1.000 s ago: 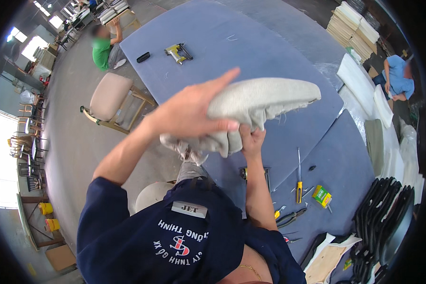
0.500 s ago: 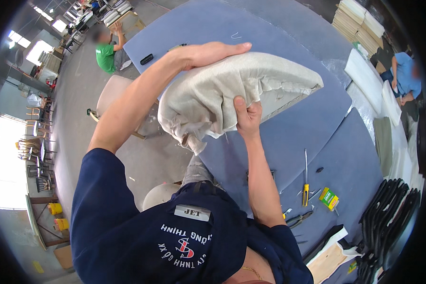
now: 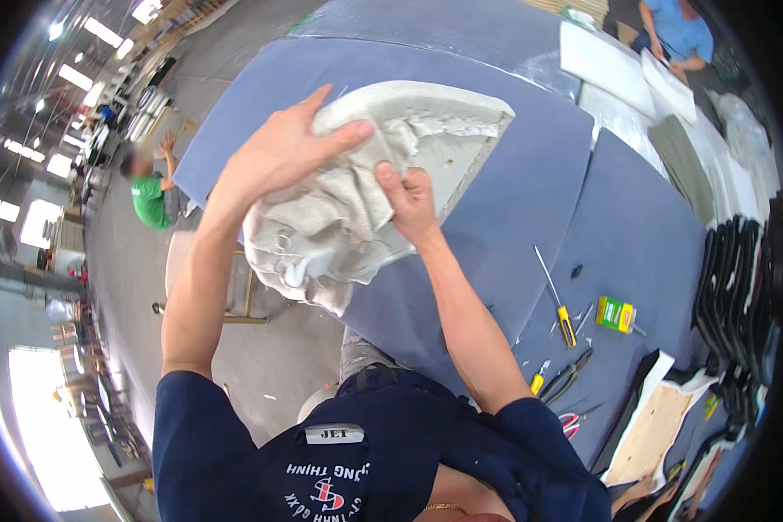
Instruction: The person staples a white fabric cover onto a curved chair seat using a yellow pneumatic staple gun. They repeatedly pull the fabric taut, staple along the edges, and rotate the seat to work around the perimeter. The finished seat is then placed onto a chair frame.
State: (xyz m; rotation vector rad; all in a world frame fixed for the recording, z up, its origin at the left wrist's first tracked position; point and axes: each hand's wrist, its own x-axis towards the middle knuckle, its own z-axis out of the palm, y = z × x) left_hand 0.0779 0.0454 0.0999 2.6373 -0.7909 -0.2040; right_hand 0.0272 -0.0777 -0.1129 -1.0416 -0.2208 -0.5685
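Observation:
A chair seat cushion [image 3: 448,170] with a pale cover is tilted over the table's near left edge, its flat underside partly showing. Loose, gathered cover fabric [image 3: 322,217] bunches over that underside, with frayed ends hanging at the lower left. My left hand [image 3: 287,148] lies across the cushion's upper left rim, thumb and index finger stretched apart; its other fingers are hidden. Closed in a fist, my right hand [image 3: 411,202] grips the fabric's inner edge, with its thumb on top.
On the blue-grey table [image 3: 513,235] lie a yellow-handled screwdriver [image 3: 565,322], pliers [image 3: 570,374] and a green-and-yellow box [image 3: 615,315]. Black curved parts [image 3: 731,296] are stacked at right. A chair [image 3: 178,265] stands at left. Two people [image 3: 150,196] work farther off.
The cushion has turned so more of its underside and bunched fabric shows. My left hand has moved left and down, its thumb now spread over the fabric. My right hand still grips the fabric.

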